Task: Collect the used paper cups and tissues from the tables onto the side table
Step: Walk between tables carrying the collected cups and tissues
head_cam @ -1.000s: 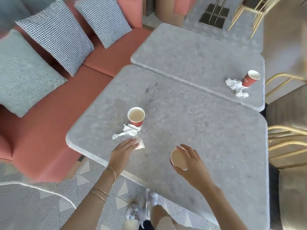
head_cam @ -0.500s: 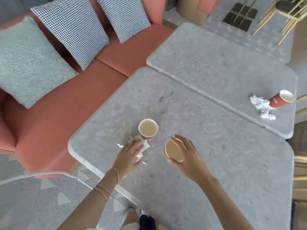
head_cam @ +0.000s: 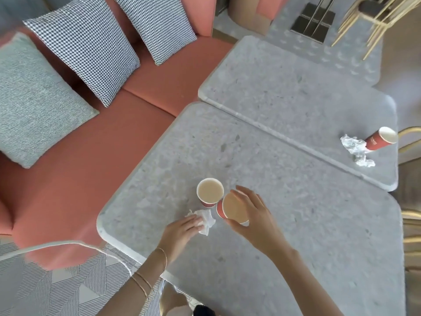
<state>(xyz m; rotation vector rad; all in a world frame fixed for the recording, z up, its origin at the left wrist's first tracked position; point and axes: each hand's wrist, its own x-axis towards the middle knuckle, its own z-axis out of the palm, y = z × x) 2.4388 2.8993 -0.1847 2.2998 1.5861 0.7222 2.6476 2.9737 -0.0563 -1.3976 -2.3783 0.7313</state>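
Two cups, centre frame: standing cup (head_cam: pixel 210 192) on near counter (head_cam: pixel 307 229); held cup (head_cam: pixel 232 208), gripped by fingers of right hand (head_cam: pixel 254 216), now brought beside it, likely for stacking. Left hand (head_cam: pixel 181 232) fingers lie straight on tissue (head_cam: pixel 206 221). Far cup (head_cam: pixel 379 139), far tissue (head_cam: pixel 355 149): right edge, uncollected.

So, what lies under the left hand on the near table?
A crumpled white tissue. Part of it shows beyond the left hand; the rest, under the fingers, is covered.
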